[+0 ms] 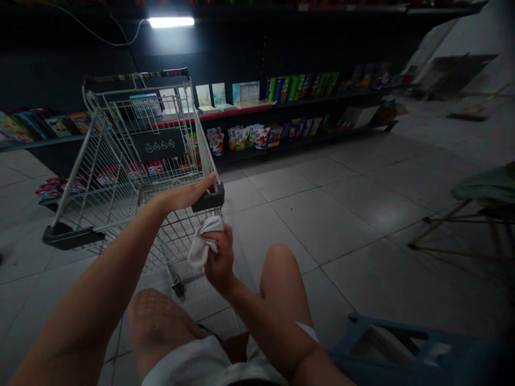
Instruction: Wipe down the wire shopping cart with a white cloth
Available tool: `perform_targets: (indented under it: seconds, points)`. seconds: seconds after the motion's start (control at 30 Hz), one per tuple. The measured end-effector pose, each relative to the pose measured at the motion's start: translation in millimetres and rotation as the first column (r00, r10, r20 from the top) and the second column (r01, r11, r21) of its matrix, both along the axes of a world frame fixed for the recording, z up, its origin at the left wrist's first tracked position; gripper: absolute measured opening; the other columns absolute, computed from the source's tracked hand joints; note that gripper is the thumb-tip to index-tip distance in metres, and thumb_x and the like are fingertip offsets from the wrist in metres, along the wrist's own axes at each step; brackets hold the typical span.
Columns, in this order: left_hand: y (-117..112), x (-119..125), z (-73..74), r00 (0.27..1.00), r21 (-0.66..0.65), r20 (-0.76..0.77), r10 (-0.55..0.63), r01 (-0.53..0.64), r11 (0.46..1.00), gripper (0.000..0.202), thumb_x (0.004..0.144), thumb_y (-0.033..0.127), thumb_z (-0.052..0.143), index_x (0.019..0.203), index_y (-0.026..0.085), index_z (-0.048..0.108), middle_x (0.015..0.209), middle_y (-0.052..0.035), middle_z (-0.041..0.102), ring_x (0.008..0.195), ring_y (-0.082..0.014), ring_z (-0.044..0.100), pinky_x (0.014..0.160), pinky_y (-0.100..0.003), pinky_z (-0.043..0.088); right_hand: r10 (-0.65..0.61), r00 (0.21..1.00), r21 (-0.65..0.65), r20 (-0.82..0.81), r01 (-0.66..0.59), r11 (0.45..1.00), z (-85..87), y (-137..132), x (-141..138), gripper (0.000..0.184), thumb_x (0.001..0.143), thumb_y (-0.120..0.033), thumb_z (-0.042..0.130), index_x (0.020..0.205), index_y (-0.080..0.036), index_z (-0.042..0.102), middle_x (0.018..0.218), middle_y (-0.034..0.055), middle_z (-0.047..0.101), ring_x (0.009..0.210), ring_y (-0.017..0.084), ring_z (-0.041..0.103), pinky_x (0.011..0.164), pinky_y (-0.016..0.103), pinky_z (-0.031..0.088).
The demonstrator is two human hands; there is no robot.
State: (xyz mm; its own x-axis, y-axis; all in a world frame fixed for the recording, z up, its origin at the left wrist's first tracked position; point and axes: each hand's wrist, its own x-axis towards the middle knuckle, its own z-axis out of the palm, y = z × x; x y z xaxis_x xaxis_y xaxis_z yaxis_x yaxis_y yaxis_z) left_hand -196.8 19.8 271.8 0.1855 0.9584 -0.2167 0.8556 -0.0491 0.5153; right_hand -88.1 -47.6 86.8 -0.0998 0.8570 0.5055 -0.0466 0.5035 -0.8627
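Note:
A wire shopping cart (189, 225) with dark plastic corner pieces stands in front of me, its handle end toward the shelves. My left hand (187, 194) rests across the cart's near right corner, fingers bent over the rim; their tips are partly hidden. Just below that corner, my right hand (220, 262) is closed around a crumpled white cloth (199, 247). The cloth lies against or very close to the cart's wire side; I cannot tell which. A dark panel (158, 145) with light round marks hangs at the cart's far end.
Behind the cart, a dark shelf (241, 153) holds books, green packs (301, 86) and snack bags (249, 136). A lamp tube (171, 22) glows above. At lower right is a blue plastic stool (402, 343); a folding seat (486, 187) stands beyond it on the tiled floor.

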Motion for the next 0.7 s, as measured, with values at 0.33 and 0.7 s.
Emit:
perform_targets:
  seconds: [0.33,0.7]
  points:
    - [0.1,-0.5,-0.1,0.992,0.092,-0.099,-0.081,0.090,0.992,0.080,0.089,0.068,0.012,0.130,0.016,0.059,0.131,-0.0102,0.064,0.122,-0.0254,0.053,0.104,-0.033,0.041,-0.315,0.829,0.661,0.462,-0.085,0.746,-108.8,52.7,-2.6,0.019,0.078,-0.013,0.067,0.089,-0.027,0.076,0.109,0.0041,0.065,0.101,0.019,0.053,0.094,0.035,0.046]
    - [-5.9,6.3,0.3,0.930,0.039,-0.319,-0.185,0.208,0.977,0.041,0.076,0.054,0.054,0.082,0.015,0.063,0.067,-0.0014,0.056,0.061,-0.0152,0.051,0.057,-0.028,0.035,-0.191,0.980,0.326,0.049,0.165,0.931,25.6,96.7,85.8,0.023,0.073,-0.008,0.049,0.082,-0.020,0.067,0.090,0.0038,0.061,0.093,0.017,0.059,0.086,0.030,0.049]
